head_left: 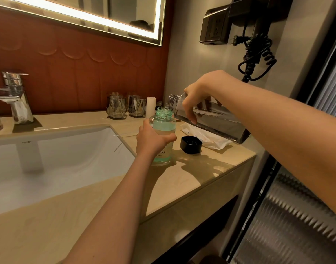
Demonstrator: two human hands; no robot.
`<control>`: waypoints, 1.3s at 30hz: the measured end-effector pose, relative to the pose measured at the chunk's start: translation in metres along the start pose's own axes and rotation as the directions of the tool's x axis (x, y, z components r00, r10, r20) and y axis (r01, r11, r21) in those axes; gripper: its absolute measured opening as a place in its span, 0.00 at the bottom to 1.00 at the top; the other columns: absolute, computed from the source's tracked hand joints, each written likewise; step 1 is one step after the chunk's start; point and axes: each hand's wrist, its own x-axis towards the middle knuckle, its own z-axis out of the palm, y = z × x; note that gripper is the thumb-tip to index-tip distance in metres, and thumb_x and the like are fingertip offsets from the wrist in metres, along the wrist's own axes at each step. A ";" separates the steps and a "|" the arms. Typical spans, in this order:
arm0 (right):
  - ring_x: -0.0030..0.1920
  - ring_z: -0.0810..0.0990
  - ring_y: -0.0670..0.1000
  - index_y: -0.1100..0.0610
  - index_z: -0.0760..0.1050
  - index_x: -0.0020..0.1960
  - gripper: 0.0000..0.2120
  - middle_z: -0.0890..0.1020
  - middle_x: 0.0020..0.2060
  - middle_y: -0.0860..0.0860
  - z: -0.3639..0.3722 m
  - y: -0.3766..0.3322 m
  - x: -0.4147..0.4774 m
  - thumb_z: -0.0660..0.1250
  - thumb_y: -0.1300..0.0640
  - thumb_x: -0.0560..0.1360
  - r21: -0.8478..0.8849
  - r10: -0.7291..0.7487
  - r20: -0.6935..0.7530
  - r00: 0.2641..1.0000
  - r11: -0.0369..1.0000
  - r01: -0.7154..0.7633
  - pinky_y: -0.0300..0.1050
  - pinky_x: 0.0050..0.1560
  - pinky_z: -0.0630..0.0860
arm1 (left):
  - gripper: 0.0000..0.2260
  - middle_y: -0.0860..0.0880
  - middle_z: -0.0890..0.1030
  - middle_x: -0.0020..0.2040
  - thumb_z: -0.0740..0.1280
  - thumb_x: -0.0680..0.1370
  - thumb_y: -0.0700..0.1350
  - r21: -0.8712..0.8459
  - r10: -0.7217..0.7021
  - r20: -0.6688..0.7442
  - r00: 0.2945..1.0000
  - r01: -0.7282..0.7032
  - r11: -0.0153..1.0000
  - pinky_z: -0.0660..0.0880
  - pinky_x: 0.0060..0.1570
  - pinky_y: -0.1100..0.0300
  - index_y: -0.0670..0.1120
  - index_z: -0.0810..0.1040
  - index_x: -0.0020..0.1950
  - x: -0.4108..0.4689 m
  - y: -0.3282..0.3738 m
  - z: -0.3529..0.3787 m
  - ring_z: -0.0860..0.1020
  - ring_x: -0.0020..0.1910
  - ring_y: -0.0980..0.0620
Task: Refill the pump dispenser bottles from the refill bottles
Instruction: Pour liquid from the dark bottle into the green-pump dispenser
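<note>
A clear round dispenser bottle [164, 128] with blue-green liquid stands upright on the beige counter [201, 172], its top off and neck open. My left hand [151, 141] grips its body. My right hand [196, 101] holds a square clear refill bottle [213, 119] tipped almost flat, its open threaded mouth just above and to the right of the dispenser's neck. A black cap [191, 144] lies on the counter to the right of the dispenser bottle.
A white sink [54, 159] and chrome tap [12, 92] lie to the left. Two glasses [125, 106] and a white cylinder [151, 106] stand at the back wall. A white packet [211, 141] lies under the refill bottle. A coiled cord [256, 58] hangs on the right wall.
</note>
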 end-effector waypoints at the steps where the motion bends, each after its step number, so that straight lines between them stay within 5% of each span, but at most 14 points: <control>1: 0.41 0.76 0.54 0.59 0.62 0.70 0.35 0.75 0.55 0.59 0.000 0.000 0.001 0.74 0.57 0.68 0.007 -0.002 0.002 1.000 1.000 0.002 0.45 0.36 0.76 | 0.40 0.44 0.70 0.67 0.76 0.65 0.51 -0.002 -0.002 0.001 1.000 0.002 1.000 0.72 0.60 0.48 0.45 0.60 0.71 0.000 0.000 0.000 0.70 0.65 0.44; 9: 0.40 0.76 0.54 0.58 0.61 0.70 0.35 0.74 0.56 0.59 0.000 0.000 0.005 0.73 0.57 0.69 0.028 -0.005 0.006 1.000 1.000 0.005 0.45 0.38 0.76 | 0.39 0.44 0.70 0.67 0.76 0.66 0.51 -0.003 0.000 0.000 1.000 0.000 1.000 0.71 0.59 0.49 0.45 0.60 0.71 -0.001 0.000 0.000 0.69 0.65 0.44; 15: 0.47 0.78 0.57 0.57 0.61 0.70 0.36 0.75 0.56 0.59 -0.001 0.000 0.007 0.74 0.57 0.67 0.040 -0.004 0.014 1.000 0.999 0.003 0.52 0.54 0.78 | 0.40 0.44 0.69 0.67 0.76 0.66 0.51 -0.001 -0.003 0.003 1.000 0.003 1.000 0.71 0.59 0.49 0.45 0.60 0.72 -0.002 0.001 0.000 0.69 0.65 0.44; 23: 0.43 0.77 0.55 0.58 0.61 0.69 0.34 0.75 0.57 0.59 -0.001 -0.001 -0.002 0.73 0.56 0.69 -0.044 0.014 -0.001 1.000 0.999 -0.014 0.45 0.30 0.72 | 0.39 0.45 0.70 0.66 0.76 0.65 0.51 -0.009 -0.001 -0.002 1.000 0.001 1.000 0.72 0.58 0.49 0.46 0.61 0.70 -0.002 0.000 0.000 0.70 0.64 0.45; 39: 0.40 0.77 0.54 0.58 0.62 0.68 0.33 0.75 0.53 0.58 -0.002 -0.001 0.002 0.73 0.57 0.68 -0.015 0.012 0.018 1.000 1.000 -0.012 0.46 0.36 0.76 | 0.39 0.44 0.69 0.66 0.76 0.65 0.51 0.007 -0.002 -0.002 1.000 0.002 1.000 0.71 0.58 0.50 0.46 0.61 0.71 -0.002 -0.001 0.000 0.69 0.65 0.44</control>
